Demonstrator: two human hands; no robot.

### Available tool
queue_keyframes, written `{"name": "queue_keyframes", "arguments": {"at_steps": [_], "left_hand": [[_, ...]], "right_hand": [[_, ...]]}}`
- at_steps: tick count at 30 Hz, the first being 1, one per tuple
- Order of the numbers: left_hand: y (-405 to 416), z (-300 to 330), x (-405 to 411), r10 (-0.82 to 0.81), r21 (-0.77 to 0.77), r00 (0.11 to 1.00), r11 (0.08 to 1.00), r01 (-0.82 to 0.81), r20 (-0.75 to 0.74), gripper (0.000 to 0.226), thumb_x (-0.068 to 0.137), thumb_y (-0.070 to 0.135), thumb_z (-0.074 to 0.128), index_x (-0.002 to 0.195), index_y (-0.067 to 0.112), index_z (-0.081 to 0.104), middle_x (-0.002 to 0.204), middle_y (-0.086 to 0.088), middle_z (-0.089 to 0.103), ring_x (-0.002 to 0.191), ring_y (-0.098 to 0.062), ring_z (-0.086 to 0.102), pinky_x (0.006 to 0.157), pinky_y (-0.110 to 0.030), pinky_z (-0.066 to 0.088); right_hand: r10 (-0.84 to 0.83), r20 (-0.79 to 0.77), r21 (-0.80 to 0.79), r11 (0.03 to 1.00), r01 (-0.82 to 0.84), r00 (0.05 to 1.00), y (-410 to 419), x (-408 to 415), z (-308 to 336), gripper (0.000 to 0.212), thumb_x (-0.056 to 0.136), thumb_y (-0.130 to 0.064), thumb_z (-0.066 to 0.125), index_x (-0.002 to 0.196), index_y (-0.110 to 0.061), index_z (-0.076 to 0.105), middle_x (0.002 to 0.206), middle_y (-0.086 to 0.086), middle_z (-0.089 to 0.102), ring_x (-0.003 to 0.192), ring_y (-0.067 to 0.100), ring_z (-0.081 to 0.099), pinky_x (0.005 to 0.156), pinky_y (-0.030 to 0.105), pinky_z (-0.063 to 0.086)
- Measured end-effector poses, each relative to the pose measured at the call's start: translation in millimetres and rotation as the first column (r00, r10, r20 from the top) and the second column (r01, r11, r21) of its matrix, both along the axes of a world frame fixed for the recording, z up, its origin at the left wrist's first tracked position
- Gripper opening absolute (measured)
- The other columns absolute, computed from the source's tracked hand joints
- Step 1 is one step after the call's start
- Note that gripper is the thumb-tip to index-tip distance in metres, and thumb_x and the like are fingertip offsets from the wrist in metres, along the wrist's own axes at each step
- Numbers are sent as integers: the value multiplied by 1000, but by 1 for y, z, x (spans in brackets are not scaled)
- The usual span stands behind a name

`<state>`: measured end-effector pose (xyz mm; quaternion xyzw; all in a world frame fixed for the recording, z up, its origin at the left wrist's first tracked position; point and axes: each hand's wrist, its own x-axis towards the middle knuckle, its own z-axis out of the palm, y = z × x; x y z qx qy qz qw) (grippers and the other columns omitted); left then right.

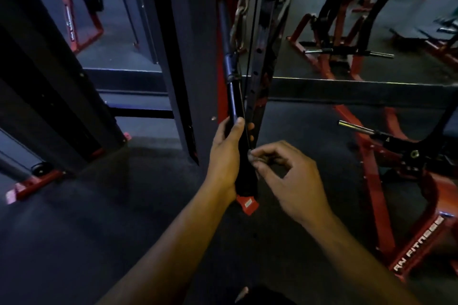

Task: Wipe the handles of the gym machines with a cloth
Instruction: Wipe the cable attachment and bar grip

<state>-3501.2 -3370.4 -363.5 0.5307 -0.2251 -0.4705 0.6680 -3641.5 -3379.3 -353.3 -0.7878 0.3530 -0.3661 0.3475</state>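
The left grip [226, 153] wraps the lower end of the black handle [232, 104]. Just right of it, the right grip [285, 176] pinches something small and dark, perhaps the cloth [257, 160]; cannot tell.

Left hand [226, 153] grips the black handle [233, 104]; right hand [285, 178] pinches beside it.

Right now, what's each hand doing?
Left hand: closed around the black handle bar, thumb up along it.
Right hand: fingertips pinched on something small and grey beside the bar; cannot tell what it is.
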Motion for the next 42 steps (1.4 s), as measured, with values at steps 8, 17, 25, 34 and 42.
{"name": "queue_keyframes", "arguments": {"at_steps": [8, 17, 25, 34, 42], "left_hand": [[25, 7, -16, -5, 36, 987, 999, -1, 164, 20, 105, 34, 55, 120, 40, 66, 107, 6, 76, 96, -13, 75, 79, -33, 59], [53, 7, -78, 284, 112, 875, 929, -352, 392, 30, 102, 58, 44, 115, 43, 67, 105, 2, 73, 82, -14, 70, 61, -27, 49], [48, -11, -148, 783, -88, 612, 606, -791, -111, 48, 93, 64, 55, 124, 28, 63, 116, -16, 71, 107, -30, 71, 88, -48, 57], [37, 6, -171, 803, -226, 558, 515, -827, -209, 22, 103, 27, 46, 107, 19, 67, 102, -12, 68, 76, -20, 60, 64, -31, 50], [56, 1, -158, 735, -350, 678, 635, -689, -1, 44, 92, 13, 45, 135, 8, 54, 133, -19, 61, 124, -35, 61, 99, -42, 55]], "right_hand": [[150, 237, -6, 988, -153, 960, -32, -18, 23, 30, 85, 1, 74, 108, -17, 69, 108, -8, 66, 108, 8, 65, 89, 17, 51], [507, -74, -459, 747, -480, 859, -91, -15, -5, 20, 92, -13, 70, 112, -11, 71, 118, 1, 69, 124, 14, 57, 107, 28, 44], [801, -87, -611, 426, -667, 592, -49, -41, -28, 25, 96, -10, 58, 116, -3, 72, 123, 12, 70, 124, 20, 62, 113, 41, 43], [733, -15, -594, 541, -595, 680, -142, -16, 4, 26, 94, -8, 62, 118, -4, 69, 122, 10, 69, 121, 21, 62, 111, 35, 45], [844, -29, -603, 412, -683, 535, -70, -29, -14, 33, 99, -7, 53, 131, -1, 61, 138, 16, 60, 136, 25, 51, 113, 40, 43]]}}
